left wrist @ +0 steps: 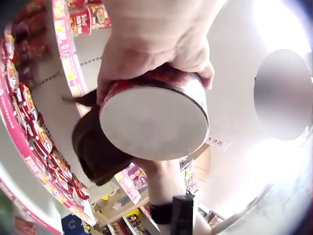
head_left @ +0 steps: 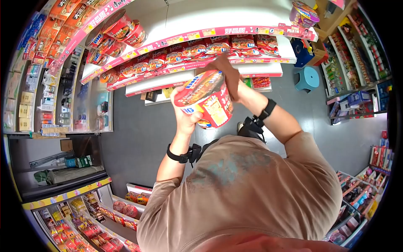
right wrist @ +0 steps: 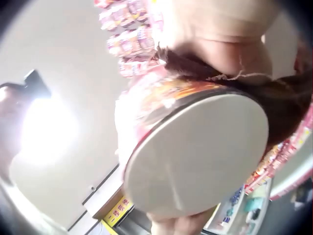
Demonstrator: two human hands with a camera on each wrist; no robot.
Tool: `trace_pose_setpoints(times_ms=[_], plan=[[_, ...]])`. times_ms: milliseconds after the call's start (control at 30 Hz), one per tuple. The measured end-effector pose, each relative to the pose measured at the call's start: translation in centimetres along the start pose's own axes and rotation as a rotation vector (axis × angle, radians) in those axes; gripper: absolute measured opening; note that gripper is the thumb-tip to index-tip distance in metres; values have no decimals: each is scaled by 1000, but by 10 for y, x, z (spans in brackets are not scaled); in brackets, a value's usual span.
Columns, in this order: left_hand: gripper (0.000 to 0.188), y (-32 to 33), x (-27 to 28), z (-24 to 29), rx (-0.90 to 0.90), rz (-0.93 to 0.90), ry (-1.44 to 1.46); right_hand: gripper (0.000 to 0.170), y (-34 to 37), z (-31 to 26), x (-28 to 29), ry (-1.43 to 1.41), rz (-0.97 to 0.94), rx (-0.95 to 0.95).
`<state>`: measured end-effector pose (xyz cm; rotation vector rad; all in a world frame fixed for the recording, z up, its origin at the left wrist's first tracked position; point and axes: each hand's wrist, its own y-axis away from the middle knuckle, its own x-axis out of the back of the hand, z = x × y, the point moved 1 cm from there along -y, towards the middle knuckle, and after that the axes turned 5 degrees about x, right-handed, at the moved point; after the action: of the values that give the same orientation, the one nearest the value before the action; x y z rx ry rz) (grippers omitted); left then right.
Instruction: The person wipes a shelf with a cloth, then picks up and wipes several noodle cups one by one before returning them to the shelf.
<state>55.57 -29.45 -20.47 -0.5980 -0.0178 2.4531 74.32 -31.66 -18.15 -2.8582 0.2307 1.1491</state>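
A large red instant noodle tub (head_left: 210,103) is held up in front of the body, tilted on its side. My left hand (head_left: 184,119) grips it from the left, thumb across the printed wall. At the tub's right side my right hand (head_left: 242,93) holds a brown cloth (head_left: 230,75) against it; the cloth hides most of the fingers. In the left wrist view the tub's plain white base (left wrist: 154,122) faces the camera, with dark cloth hanging beside it. The right wrist view shows this hand with the cloth bunched over the tub's edge.
A white shelf ahead carries stacked noodle tubs (head_left: 115,35) at left, a row of red noodle packs (head_left: 195,49) and a purple tub (head_left: 303,16) at right. A blue stool (head_left: 307,78) stands on the grey floor (head_left: 130,145). More stocked shelves line both sides.
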Motion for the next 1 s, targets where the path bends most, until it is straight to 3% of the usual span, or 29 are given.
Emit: trace_pose_setpoints(times_ms=[67,167,200,233,300,367,400,467,533,567,700,867,967,1000], plan=[[105,0,-12,-3,-76,49,-50,47,-15,3,13,115,-285,159],[98,-6,-13,-6,-159,96,-53,46,-14,3,15,47,-198,90],[95,-11,-7,-8,-189,106,-52,40,-4,-7,0,-47,-1,-99],[86,-17,8,-17,-247,175,-166,34,-6,9,8,393,29,170],[83,-28,26,-26,-91,295,-20,41,8,20,11,1224,54,511],[83,-33,29,-23,-39,144,43,47,6,29,24,1521,31,718],[83,-32,23,-15,-8,68,91,48,-13,29,33,1397,-3,757],[80,-25,21,-18,111,4,252,53,-32,29,49,620,-69,283],[82,-21,10,-26,32,86,147,63,-15,-9,11,-99,-205,-179],[83,-23,6,-25,-38,129,59,63,-2,-26,-11,-156,-318,-157],[79,-29,-1,-19,-39,138,48,73,-10,2,14,-186,-96,-204],[79,-40,0,-21,39,103,101,64,-6,7,25,-242,20,-204],[69,-51,-9,-16,23,280,84,50,8,3,20,-311,73,-79],[62,-53,-15,-12,-8,365,38,45,5,6,31,-78,37,103]])
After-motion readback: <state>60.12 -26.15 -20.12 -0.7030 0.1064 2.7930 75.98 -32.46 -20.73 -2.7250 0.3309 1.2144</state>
